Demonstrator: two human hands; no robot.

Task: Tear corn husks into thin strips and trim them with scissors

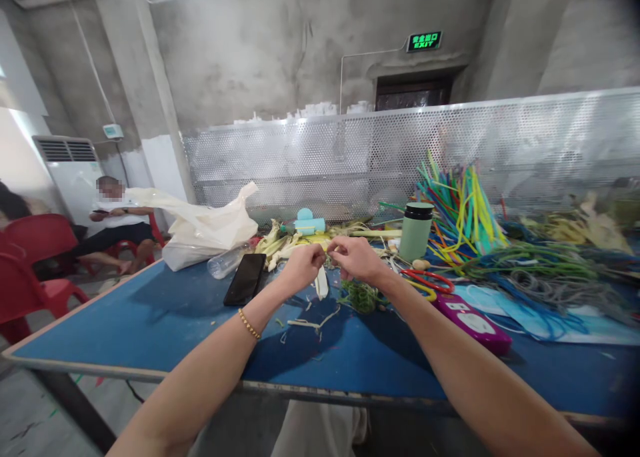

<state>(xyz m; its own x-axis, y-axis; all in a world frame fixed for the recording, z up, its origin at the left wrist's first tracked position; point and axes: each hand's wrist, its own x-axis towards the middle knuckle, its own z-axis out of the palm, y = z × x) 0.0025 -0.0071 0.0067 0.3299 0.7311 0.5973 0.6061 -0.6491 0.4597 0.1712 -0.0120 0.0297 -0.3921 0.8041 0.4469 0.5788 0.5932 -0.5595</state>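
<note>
My left hand [304, 267], a beaded bracelet at its wrist, is closed in a pinch above the table. A pale, flat strip like plant husk [321, 284] shows right below its fingertips and appears to be gripped there. Facing it a short way apart, my right hand [356, 258] has its thumb and fingers pinched together; what they hold is too small to make out. Under the right hand lies a tangled green bundle [361, 297]. Thin pale scraps [305, 324] are scattered on the blue table [190, 340]. Behind the hands is a heap of pale husks [273, 244].
Left of the hands lie a black phone [245, 278], a clear plastic bottle [224, 264] and a white plastic bag [210, 234]. To the right are a green jar [416, 234], a purple box [473, 324], red-handled scissors [434, 280] and colourful strips [465, 210]. A person [125, 220] sits far left.
</note>
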